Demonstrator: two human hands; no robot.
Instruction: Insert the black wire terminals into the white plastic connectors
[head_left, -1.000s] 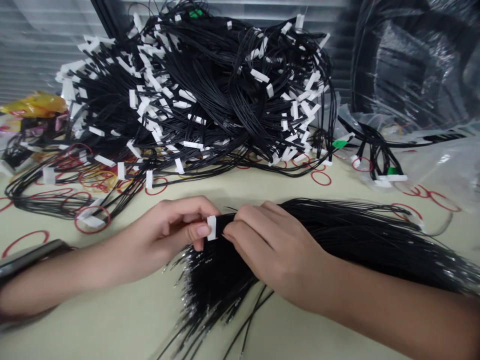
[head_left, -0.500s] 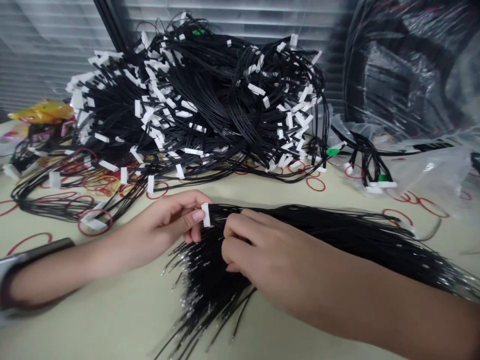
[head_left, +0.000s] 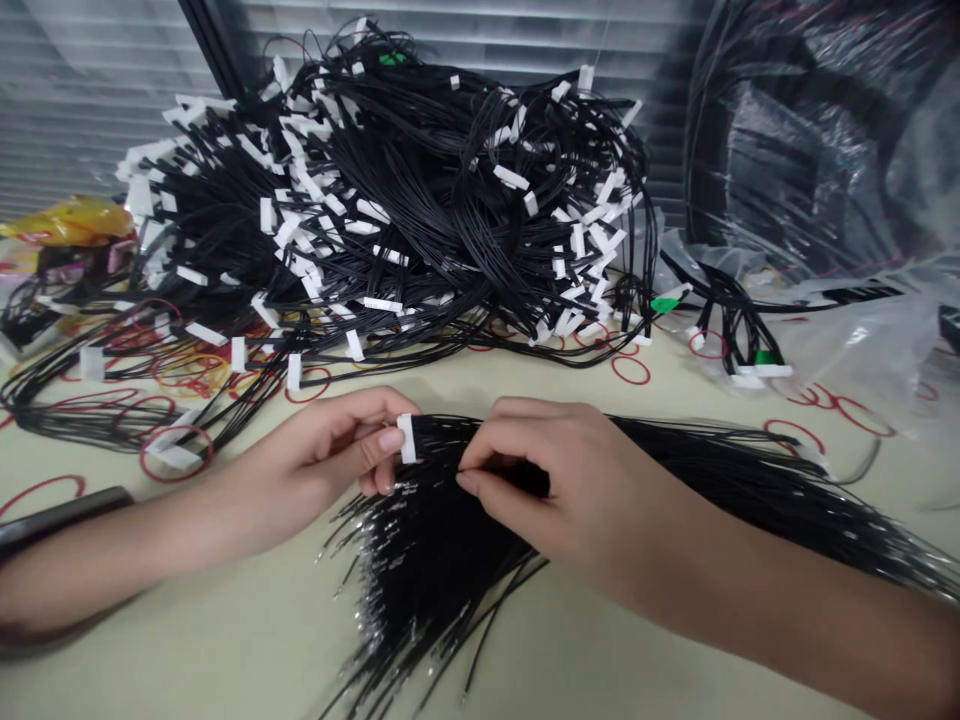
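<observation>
My left hand (head_left: 330,455) pinches a small white connector (head_left: 406,439) between thumb and fingertips, with black wires running out of it to the right. My right hand (head_left: 559,490) sits just right of the connector, its thumb and forefinger pinched on a thin black wire (head_left: 491,470). Both hands rest over a loose bundle of black wires (head_left: 712,480) with bare metal tips that fan out towards me on the pale green table (head_left: 225,640).
A big heap of finished black wire harnesses with white connectors (head_left: 420,200) fills the back of the table. Red rubber bands (head_left: 630,370) lie scattered around it. Clear plastic bags (head_left: 840,180) stand at the right. A yellow wrapper (head_left: 71,220) lies at the far left.
My right hand slid away from the connector, down into the loose bundle, and now pinches a single wire near the connector. My left hand keeps its hold on the connector, shifted slightly left.
</observation>
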